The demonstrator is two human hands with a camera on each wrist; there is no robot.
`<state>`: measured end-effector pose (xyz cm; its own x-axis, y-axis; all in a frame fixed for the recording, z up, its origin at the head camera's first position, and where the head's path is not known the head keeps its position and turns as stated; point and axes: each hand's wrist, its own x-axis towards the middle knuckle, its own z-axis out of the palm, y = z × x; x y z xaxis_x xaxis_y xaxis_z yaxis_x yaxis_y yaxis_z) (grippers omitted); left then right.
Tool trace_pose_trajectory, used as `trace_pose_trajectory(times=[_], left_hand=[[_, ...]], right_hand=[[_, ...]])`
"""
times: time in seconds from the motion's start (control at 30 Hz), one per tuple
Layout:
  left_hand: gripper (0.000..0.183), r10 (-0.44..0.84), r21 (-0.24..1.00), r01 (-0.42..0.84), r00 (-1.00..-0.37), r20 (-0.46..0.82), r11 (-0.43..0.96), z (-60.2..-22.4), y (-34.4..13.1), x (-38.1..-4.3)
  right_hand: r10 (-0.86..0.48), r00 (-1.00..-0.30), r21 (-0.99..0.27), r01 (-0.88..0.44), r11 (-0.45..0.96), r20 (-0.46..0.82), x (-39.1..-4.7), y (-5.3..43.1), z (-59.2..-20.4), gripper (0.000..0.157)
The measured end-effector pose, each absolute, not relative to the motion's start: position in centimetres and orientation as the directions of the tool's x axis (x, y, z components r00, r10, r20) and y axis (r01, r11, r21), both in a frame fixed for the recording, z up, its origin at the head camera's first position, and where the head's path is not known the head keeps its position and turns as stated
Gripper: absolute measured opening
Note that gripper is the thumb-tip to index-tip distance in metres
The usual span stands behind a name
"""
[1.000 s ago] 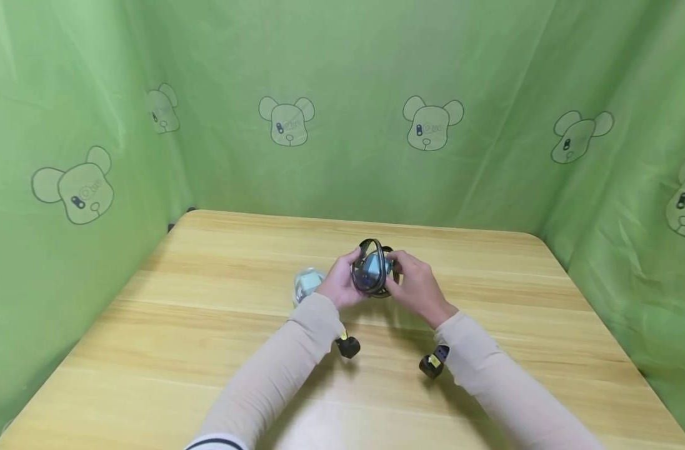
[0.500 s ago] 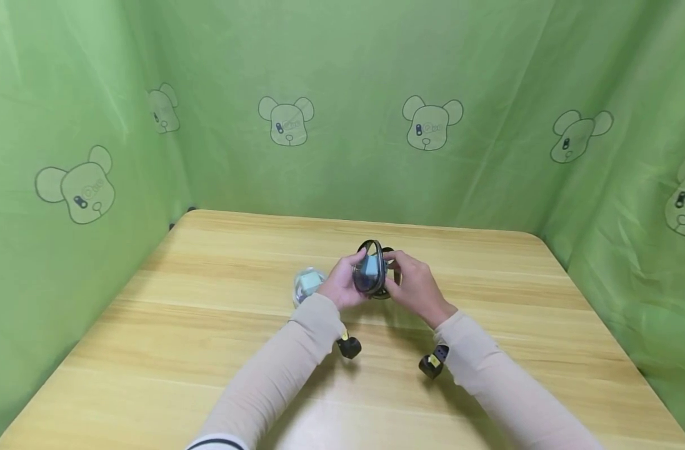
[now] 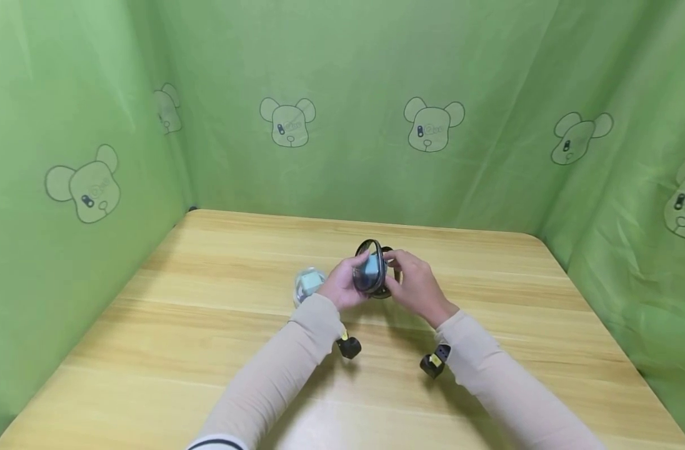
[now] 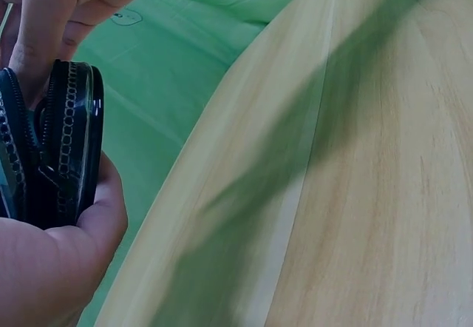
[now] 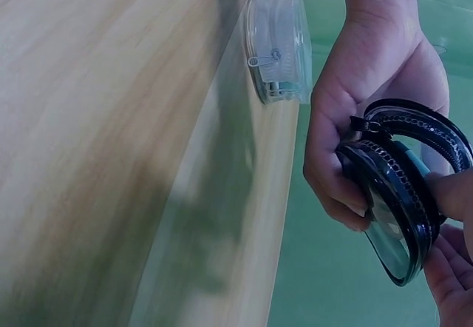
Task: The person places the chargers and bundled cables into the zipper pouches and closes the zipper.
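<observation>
My left hand (image 3: 341,284) grips a small round zip pouch (image 3: 382,272) with black trim and clear faces, held above the table. The pouch is unzipped and spread apart. A light-blue item (image 3: 372,265) shows inside it, its kind unclear. My right hand (image 3: 418,284) reaches in from the right, thumb and fingers pinching at the pouch's open edge. In the left wrist view, a finger (image 4: 44,31) dips between the zipper edges. The right wrist view shows the zipper pull (image 5: 366,126) beside the left palm. What the right fingertips touch inside is partly hidden.
A second round pouch (image 5: 277,46), clear with whitish trim and zipped, stands on the wooden table (image 3: 207,350) left of my left hand, with something pale blue-green inside. A green curtain (image 3: 359,175) with bear heads surrounds the table's back and sides.
The black-trimmed pouch has turned slightly, and the light-blue item now shows more behind its left clear face. Both hands stay nearly in place.
</observation>
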<state>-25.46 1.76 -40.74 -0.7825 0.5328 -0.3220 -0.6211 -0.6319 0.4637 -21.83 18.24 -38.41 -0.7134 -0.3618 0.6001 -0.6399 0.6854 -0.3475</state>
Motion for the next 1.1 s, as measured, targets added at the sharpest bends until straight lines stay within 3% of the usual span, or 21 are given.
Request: trace_pose_trajectory(times=[0.47, 1.1], left_hand=[[0.054, 0.54, 0.437, -0.625, -0.78, -0.316, -0.647, -40.7, 2.0, -25.6], [0.057, 0.484, 0.441, -0.574, -0.819, -0.309, -0.69, -40.9, 2.7, -25.6]], right_hand=[[-0.366, -0.647, -0.301, -0.686, 0.663, 0.668, -21.5, 18.4, -38.1, 0.03], [-0.406, -0.378, -0.117, -0.835, 0.538, 0.832, -21.3, 18.5, -39.9, 0.028]])
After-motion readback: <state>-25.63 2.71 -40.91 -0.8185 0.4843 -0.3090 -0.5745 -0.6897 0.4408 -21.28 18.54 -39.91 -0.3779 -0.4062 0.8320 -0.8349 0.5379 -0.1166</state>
